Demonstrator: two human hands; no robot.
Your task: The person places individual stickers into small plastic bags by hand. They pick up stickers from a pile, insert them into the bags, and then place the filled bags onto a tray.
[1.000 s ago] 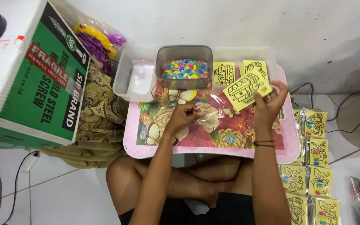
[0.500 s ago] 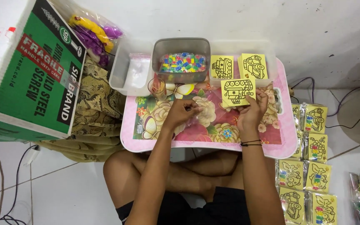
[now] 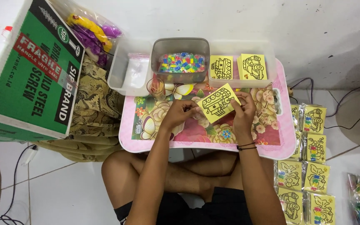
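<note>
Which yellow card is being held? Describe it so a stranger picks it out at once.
Start at the pink floral lap table. Above its middle, the left hand and right hand hold a yellow card with a black line drawing. Unlike the two yellow stacks lying square in the clear tray, it sits tilted and lifted off the table.

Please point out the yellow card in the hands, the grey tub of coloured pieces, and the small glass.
yellow card (image 3: 217, 103), head view, middle of its printed face
grey tub (image 3: 180, 42), head view, far rim
small glass (image 3: 157, 88), head view, side wall
</note>
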